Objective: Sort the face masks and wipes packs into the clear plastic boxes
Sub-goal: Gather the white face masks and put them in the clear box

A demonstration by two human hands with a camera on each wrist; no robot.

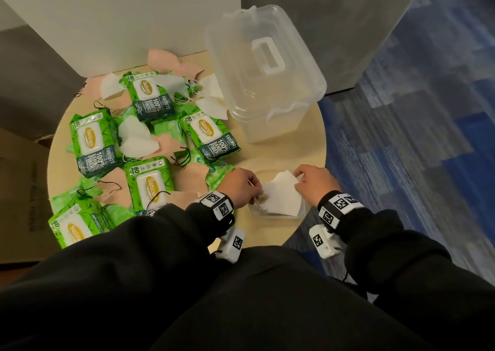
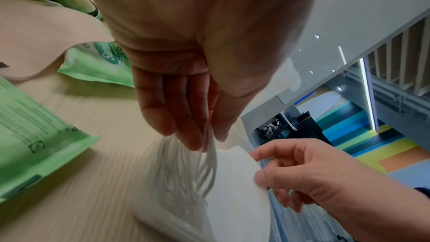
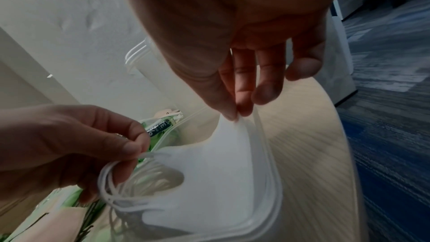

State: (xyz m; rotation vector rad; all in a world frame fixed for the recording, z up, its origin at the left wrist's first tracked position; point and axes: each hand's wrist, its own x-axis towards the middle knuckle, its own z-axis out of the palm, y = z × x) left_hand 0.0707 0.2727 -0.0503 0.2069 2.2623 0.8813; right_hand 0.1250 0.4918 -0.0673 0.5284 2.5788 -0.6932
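I see both hands over the small box (image 1: 301, 212) at the table (image 1: 310, 147) edge nearest me. L hand (image 1: 239, 187) pinches the ear loops (image 3: 111, 187) of the white masks (image 1: 281, 199); R hand (image 1: 316, 184) pinches the stack's far edge w/ thumb + fingertips (image 3: 244, 106). Masks sit partly in the box. Left of L hand: wipes packs (image 1: 150, 187) and pink masks (image 1: 192, 179), loose. Beyond R hand: big box (image 1: 267, 125), lid (image 1: 263, 56) on.

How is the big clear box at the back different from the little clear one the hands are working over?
The big clear box is tall, with its lid on and a white handle; the little clear box is shallow and open. The big one looks empty; the little one holds white masks, pinched by the left hand and right hand. Both stand on the round table.
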